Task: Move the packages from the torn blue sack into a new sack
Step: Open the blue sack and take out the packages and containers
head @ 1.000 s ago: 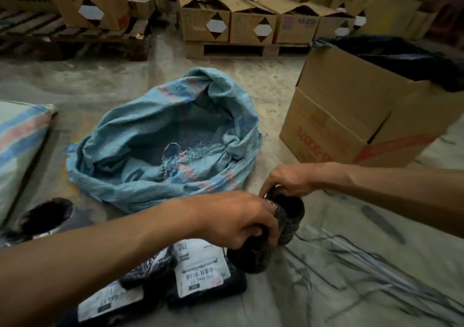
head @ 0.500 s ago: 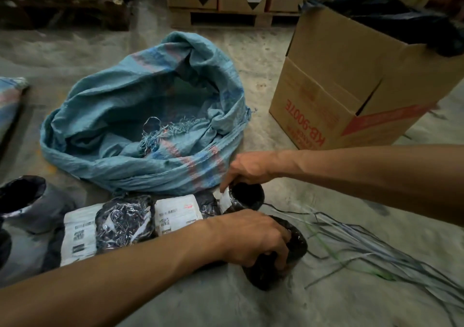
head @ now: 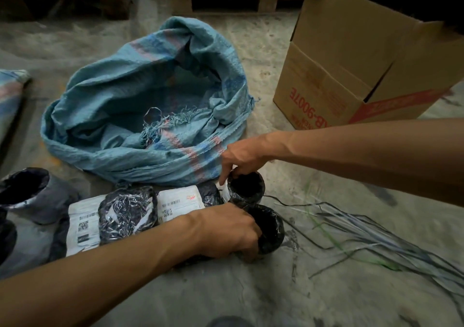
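Dusty grey concrete floor (head: 251,299) filling the frame, wooden pallets (head: 226,2) carrying cartons along the top edge. Lying slumped at centre left, mouth gaping and frayed threads hanging inside — torn blue sack (head: 130,115). Reaching in from the lower left, left hand (head: 226,228) curling around a black-wrapped package (head: 271,228) at lower centre. Coming in from the right, right hand (head: 241,158) pinching the rim of a second black package (head: 247,186) just above the first, forefinger pointing down. Lying in a row left of the hands, touching one another — more labelled packages (head: 130,213). Standing at upper right, brown cardboard box (head: 351,58). Trailing across the lower right, loose plastic strings (head: 376,238).
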A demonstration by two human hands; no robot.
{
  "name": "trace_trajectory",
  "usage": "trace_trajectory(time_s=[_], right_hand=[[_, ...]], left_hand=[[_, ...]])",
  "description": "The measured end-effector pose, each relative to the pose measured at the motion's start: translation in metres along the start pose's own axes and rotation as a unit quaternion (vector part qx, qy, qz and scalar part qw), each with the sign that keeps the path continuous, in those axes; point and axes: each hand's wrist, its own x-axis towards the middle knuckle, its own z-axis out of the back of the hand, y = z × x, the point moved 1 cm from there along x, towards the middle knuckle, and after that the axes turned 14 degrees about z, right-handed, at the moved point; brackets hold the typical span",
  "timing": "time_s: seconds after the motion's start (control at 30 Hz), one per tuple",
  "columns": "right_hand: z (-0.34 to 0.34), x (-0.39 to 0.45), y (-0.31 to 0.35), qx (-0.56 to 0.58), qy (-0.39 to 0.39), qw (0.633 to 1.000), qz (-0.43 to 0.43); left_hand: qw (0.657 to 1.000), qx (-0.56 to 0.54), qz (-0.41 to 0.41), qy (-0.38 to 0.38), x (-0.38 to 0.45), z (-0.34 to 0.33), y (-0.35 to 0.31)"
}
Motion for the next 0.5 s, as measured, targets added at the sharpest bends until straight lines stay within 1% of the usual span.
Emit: trace_trajectory(time_s=[0.1,0.2,0.23,0.3,0.37,0.43,0.5], right_hand=[[-0.001,-0.002,-0.001,0.032,0.014,0.999,-0.023],[0.000,-0.004,-0.002,0.056,0.034,0.997,-0.042],[0.003,-0.005,-0.001,0.076,0.028,0.996,-0.044],[0.009,-0.006,0.002,0.103,-0.009,0.994,-0.046],[0.016,-0.005,0.004,0.094,-0.073,0.992,-0.036],[0.023,-0.002,0.004,0.065,-0.148,0.986,-0.030],[0.033,0.003,-0.001,0.032,-0.217,0.974,-0.055]], left_hand=[[0.998,-0.049,0.011,0.040,-0.003,0.002,-0.004],[0.990,-0.135,0.030,0.010,-0.007,0.011,-0.002],[0.987,-0.155,0.039,-0.006,-0.010,0.015,0.000],[0.984,-0.157,0.071,-0.034,-0.014,0.023,0.005],[0.985,-0.120,0.112,-0.059,-0.018,0.030,0.016],[0.977,-0.096,0.172,-0.079,-0.028,0.038,0.035],[0.958,-0.092,0.251,-0.100,-0.044,0.052,0.060]])
